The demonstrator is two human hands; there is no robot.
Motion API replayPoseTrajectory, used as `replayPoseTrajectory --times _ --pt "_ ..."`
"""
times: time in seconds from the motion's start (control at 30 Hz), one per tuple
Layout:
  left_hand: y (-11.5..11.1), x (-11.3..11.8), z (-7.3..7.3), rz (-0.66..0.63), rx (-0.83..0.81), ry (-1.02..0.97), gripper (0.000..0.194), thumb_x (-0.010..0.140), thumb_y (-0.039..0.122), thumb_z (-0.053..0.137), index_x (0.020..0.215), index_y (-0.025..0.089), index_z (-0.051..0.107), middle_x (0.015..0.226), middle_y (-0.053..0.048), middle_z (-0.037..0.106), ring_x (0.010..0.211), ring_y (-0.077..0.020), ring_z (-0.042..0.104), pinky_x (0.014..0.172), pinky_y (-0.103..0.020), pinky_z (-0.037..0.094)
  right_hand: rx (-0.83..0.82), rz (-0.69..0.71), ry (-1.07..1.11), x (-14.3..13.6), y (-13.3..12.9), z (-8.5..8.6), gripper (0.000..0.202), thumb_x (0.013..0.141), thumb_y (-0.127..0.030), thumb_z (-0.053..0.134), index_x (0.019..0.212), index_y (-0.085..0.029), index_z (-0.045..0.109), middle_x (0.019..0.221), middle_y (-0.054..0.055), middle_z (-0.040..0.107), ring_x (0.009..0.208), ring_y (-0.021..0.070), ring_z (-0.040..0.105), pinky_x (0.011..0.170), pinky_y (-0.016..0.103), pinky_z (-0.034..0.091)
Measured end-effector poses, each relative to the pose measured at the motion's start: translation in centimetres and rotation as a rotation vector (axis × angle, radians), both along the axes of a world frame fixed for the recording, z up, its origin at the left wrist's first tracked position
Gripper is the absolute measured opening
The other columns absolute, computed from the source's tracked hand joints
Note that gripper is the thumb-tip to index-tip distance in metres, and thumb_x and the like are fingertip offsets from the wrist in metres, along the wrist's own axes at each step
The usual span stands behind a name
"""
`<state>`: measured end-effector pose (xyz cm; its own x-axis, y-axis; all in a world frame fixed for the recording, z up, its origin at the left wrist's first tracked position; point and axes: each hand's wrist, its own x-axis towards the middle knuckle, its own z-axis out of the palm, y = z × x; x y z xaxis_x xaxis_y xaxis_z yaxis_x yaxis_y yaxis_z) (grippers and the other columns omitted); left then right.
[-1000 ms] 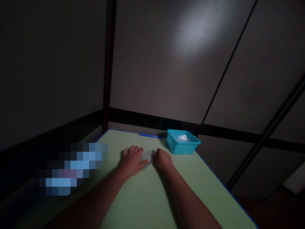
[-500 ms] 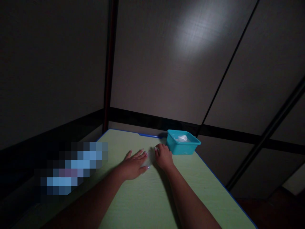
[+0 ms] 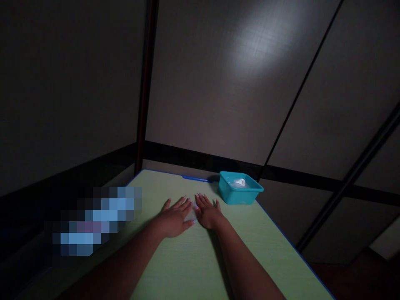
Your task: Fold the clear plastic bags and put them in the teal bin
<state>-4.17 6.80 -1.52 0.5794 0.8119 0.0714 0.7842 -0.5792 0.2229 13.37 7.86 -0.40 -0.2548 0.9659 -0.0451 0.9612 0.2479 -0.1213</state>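
Note:
A small, pale, see-through sheet, perhaps a plastic bag (image 3: pixel 191 214), lies flat on the light green table (image 3: pixel 187 266). My left hand (image 3: pixel 175 216) rests flat over its left part with the fingers spread. On the other side, my right hand (image 3: pixel 207 211) is laid palm down with fingers stretched out, touching the sheet's right edge. Both hands hide much of the sheet, so its full outline does not show. Just beyond my right hand stands a turquoise plastic basket (image 3: pixel 239 196) with shiny clear material (image 3: pixel 240 182) inside.
A blue strip (image 3: pixel 197 179) runs along the table's far edge. Dark wall panels (image 3: pixel 206 91) rise behind the table. At the left, a pixelated blue patch (image 3: pixel 108 214) covers something I cannot make out.
My right hand has opened from a curled grip and come down flat, a little to the left, beside my left hand. The left hand stays almost in place.

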Motion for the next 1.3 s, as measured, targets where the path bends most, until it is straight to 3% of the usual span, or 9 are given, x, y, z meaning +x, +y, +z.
replayPoseTrajectory --times 0.17,0.27,0.4,0.53,0.9,1.1,1.3 --pt "0.1 -0.3 -0.3 0.048 0.022 -0.023 0.064 0.085 0.057 0.027 0.140 0.025 0.021 0.147 -0.007 0.015 0.136 -0.0258 0.007 0.102 -0.061 0.005 -0.001 -0.021 0.013 0.4 0.1 -0.2 0.052 0.092 -0.042 0.014 0.142 -0.028 0.007 0.149 0.001 0.006 0.136 0.0183 0.002 0.102 0.060 0.002" --pt "0.5 -0.2 0.1 0.183 0.081 -0.106 0.059 0.087 0.055 0.024 0.138 0.025 0.027 0.147 -0.006 0.020 0.136 -0.0256 0.010 0.102 -0.060 0.008 0.120 -0.035 0.043 0.3 0.1 0.0 0.052 0.092 -0.042 0.015 0.142 -0.028 0.008 0.149 0.002 0.002 0.136 0.0199 0.002 0.102 0.060 0.000" --pt "1.4 0.1 1.0 0.350 0.233 -0.349 0.051 0.092 0.044 0.019 0.132 0.020 0.037 0.141 -0.006 0.035 0.132 -0.0202 0.024 0.107 -0.044 0.018 0.278 0.035 0.074 -0.9 -0.2 0.2 0.053 0.092 -0.044 0.018 0.142 -0.028 0.008 0.149 0.001 0.000 0.136 0.0201 0.002 0.103 0.056 -0.006" --pt "2.0 0.3 1.2 0.306 0.364 -0.581 0.045 0.093 0.033 0.020 0.124 0.013 0.045 0.133 -0.008 0.046 0.125 -0.0147 0.035 0.107 -0.030 0.024 0.163 0.160 0.082 -2.0 -0.2 0.0 0.055 0.091 -0.050 0.019 0.141 -0.033 0.007 0.149 0.001 0.002 0.136 0.0201 0.003 0.103 0.057 -0.001" --pt "2.6 0.5 0.1 0.221 0.439 -0.714 0.040 0.093 0.032 0.022 0.117 0.015 0.049 0.126 -0.009 0.053 0.124 -0.0163 0.037 0.104 -0.039 0.030 -0.027 0.176 0.004 -2.3 -0.1 0.4 0.073 0.080 -0.066 0.031 0.140 -0.037 0.001 0.150 -0.001 -0.002 0.136 0.0257 -0.005 0.102 0.060 0.000" --pt "2.6 0.5 0.0 0.224 0.403 -0.728 0.042 0.093 0.034 0.020 0.119 0.015 0.048 0.127 -0.008 0.052 0.127 -0.0168 0.033 0.106 -0.039 0.027 -0.003 0.170 0.036 -2.3 -0.3 0.4 0.073 0.080 -0.066 0.033 0.139 -0.039 0.001 0.150 -0.001 -0.003 0.136 0.0265 -0.005 0.100 0.062 0.001" --pt "2.6 0.4 0.8 0.327 0.298 -0.894 0.051 0.093 0.038 0.013 0.119 0.014 0.049 0.125 -0.011 0.053 0.123 -0.0176 0.040 0.105 -0.039 0.029 0.167 0.109 0.115 -1.7 -0.3 0.6 0.054 0.090 -0.052 0.020 0.139 -0.039 0.003 0.149 -0.003 -0.006 0.136 0.0204 -0.003 0.102 0.058 0.001"
